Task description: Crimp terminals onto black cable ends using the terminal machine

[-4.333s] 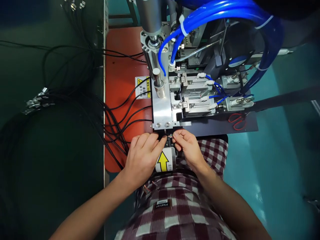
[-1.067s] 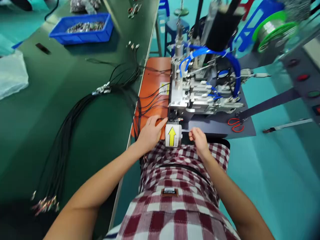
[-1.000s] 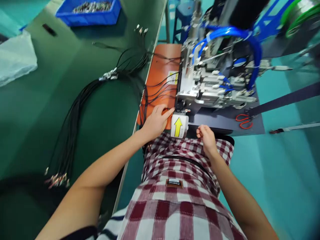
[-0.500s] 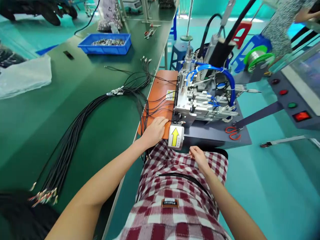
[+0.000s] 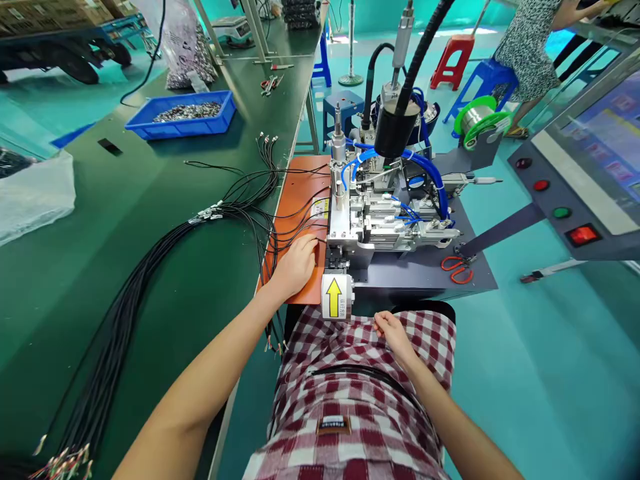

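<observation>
My left hand (image 5: pixel 296 267) rests on the orange plate (image 5: pixel 311 288), fingers curled together around a thin black cable that runs to the machine's edge; the fingertips are partly hidden. Several black cables (image 5: pixel 293 215) cross this plate into the metal machine (image 5: pixel 387 220). Just in front of the machine, above my lap, my right hand (image 5: pixel 394 331) has its thumb and fingers pinched together; anything between them is too small to make out. Between both hands sits a white cylinder with a yellow arrow (image 5: pixel 334 297). A bundle of black cables (image 5: pixel 150 267) lies across the green table.
A blue tray (image 5: pixel 131 124) of small metal parts stands farther back on the table. Red-handled scissors (image 5: pixel 456 267) lie on the machine base. To the right are a control panel (image 5: pixel 560 200) and a green wire spool (image 5: pixel 477 120). A person (image 5: pixel 530 50) sits behind on a blue stool.
The view has shifted, so the machine and table appear farther left and lower. Both hands keep nearly the same place relative to the machine, and their grips look unchanged.
</observation>
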{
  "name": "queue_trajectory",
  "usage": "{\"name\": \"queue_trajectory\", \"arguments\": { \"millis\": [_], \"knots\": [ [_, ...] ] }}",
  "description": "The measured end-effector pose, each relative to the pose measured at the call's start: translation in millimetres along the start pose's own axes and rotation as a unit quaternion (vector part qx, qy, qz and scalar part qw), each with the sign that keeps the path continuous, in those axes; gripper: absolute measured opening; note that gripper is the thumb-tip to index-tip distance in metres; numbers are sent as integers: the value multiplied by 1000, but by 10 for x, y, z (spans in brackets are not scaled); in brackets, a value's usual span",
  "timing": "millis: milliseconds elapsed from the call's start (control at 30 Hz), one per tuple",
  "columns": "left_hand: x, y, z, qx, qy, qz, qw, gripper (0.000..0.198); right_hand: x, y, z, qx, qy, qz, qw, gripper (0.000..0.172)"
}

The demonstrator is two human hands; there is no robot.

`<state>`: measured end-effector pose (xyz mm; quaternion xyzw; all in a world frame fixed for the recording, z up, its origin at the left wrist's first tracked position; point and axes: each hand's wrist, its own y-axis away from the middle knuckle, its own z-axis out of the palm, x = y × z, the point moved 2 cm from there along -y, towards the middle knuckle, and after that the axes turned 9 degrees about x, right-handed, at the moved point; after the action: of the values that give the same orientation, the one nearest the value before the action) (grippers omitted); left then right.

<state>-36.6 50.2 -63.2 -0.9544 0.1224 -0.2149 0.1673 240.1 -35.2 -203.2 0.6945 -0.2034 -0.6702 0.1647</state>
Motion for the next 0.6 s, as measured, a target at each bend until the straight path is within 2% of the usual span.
{"name": "queue_trajectory", "arguments": {
  "millis": [100, 167, 233, 300, 400, 500, 600],
  "knots": [
    [11, -35, -57, 1, 19, 10, 1000, 38, -11, 16, 12, -5, 7, -6, 1000, 50],
    [8, -11, -226, 5, 32, 16, 999, 37, -34, 43, -14, -11, 15, -7, 1000, 51],
    [-34, 33, -479, -8, 56, 20, 998, 34, -78, 87, -92, -19, 24, -7, 1000, 50],
    [-102, 94, -741, -69, 69, 39, 994, 30, -155, 132, -223, -20, 33, -5, 999, 48],
    [-193, 199, -993, -188, -11, 133, 973, 29, -340, 169, -446, -12, 54, -11, 998, 42],
    [-249, 249, -1022, -229, -124, 249, 933, 26, -605, 197, -570, 8, 96, -35, 995, 37],
    [-296, 213, -966, -241, -126, 318, 908, 21, -902, 253, -558, 21, 128, -46, 991, 36]
  ]
}}
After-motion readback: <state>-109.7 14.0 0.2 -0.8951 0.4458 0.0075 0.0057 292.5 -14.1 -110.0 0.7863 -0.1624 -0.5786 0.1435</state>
